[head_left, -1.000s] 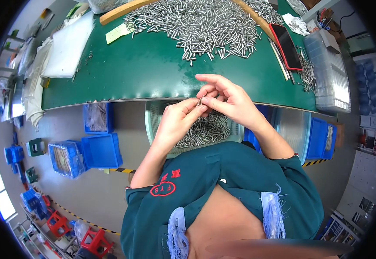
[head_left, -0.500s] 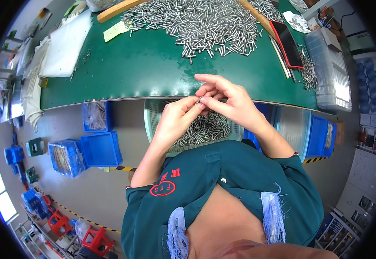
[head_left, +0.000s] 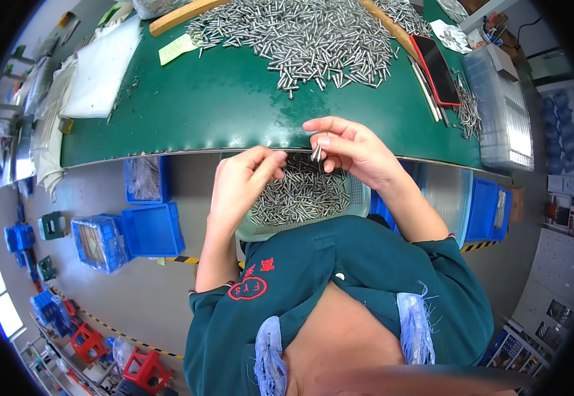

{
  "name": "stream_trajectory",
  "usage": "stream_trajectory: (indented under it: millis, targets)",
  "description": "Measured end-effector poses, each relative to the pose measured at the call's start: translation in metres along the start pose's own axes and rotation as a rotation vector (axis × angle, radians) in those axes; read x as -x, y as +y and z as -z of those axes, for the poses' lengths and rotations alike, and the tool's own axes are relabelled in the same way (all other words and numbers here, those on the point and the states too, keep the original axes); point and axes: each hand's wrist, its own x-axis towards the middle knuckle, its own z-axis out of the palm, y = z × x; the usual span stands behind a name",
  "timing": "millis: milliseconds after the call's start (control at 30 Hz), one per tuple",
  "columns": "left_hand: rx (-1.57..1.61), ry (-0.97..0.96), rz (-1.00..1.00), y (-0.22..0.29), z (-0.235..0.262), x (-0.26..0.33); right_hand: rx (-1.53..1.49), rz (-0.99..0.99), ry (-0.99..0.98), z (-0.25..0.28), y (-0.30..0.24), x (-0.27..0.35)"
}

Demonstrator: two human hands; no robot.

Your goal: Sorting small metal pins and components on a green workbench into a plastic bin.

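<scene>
Metal pins, short, thin and shiny: one small pin is pinched between the thumb and fingers of the right hand, just over the near edge of the green table. The left hand is curled with fingertips together, though what it grips cannot be told. Two masses of pins show, too many to count: a heap on the smooth tabletop and a fill in the pale basket below the hands. One red-edged phone lies at right.

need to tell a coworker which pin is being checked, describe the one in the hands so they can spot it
Start at the green table, near edge. Just below it, above the basket of pins, the right hand pinches one small metal pin. It alone is lifted clear of both piles.
</scene>
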Motion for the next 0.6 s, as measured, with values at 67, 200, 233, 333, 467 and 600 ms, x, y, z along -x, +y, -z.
stream_trajectory:
  millis: [67, 200, 233, 333, 467, 600]
  targets:
    - [-0.054, 0.053, -0.005, 0.001, 0.004, -0.001, 0.169, 0.013, -0.081, -0.001, -0.003, 0.001]
    - [-0.094, 0.246, -0.181, -0.002, 0.006, -0.009, 0.480, 0.116, -0.037, 0.001, -0.006, -0.003]
    - [-0.195, 0.302, -0.277, 0.002, 0.006, -0.011, 0.535, 0.223, -0.008, 0.006, -0.004, -0.009]
    - [-0.413, 0.390, -0.455, 0.005, 0.004, -0.030, 1.132, 0.393, 0.244, 0.006, -0.017, -0.022]
    - [-0.633, 0.447, -0.605, 0.004, -0.004, -0.066, 1.478, 0.623, 0.417, 0.010, -0.014, -0.049]
    - [-0.792, 0.451, -0.645, 0.000, -0.012, -0.089, 1.734, 0.745, 0.467, 0.012, -0.015, -0.068]
